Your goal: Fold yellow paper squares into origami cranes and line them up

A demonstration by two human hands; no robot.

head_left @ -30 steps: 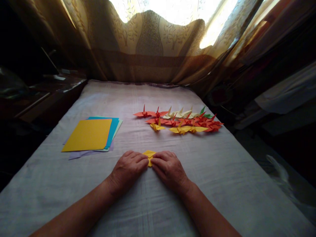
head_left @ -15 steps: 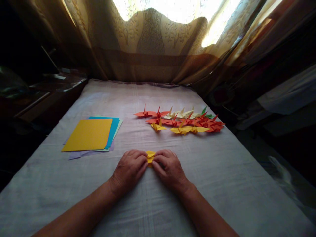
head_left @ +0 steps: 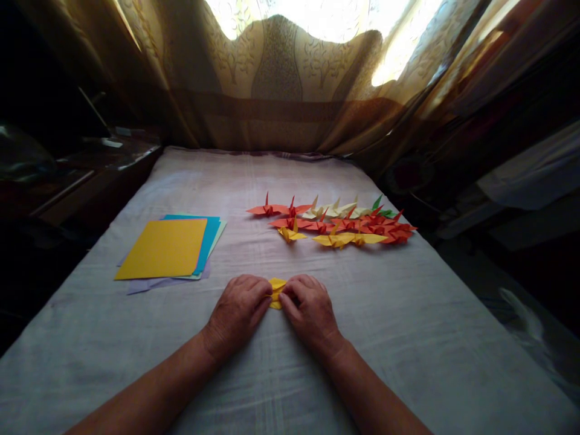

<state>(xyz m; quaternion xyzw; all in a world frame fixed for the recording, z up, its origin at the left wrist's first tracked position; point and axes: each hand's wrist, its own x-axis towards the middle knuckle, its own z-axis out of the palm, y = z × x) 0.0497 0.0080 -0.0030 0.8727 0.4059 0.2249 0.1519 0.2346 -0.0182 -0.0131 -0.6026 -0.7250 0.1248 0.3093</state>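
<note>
A small folded yellow paper (head_left: 276, 290) lies on the cloth-covered table (head_left: 408, 338) near its front middle. My left hand (head_left: 238, 311) presses on its left side and my right hand (head_left: 309, 309) pinches its right side, fingertips of both meeting over it. Most of the paper is hidden under my fingers. Beyond it lies a cluster of several folded paper cranes (head_left: 335, 220) in red, orange, yellow, cream and green.
A stack of flat coloured sheets (head_left: 165, 248), yellow on top with blue and lilac beneath, lies at the left. Patterned curtains (head_left: 276, 78) hang behind the table's far edge. Dark furniture (head_left: 67, 175) stands left; the table drops off at the right.
My fingers have closed further over the yellow paper, so less of it shows. Both hands stayed at the same spot on the cloth.
</note>
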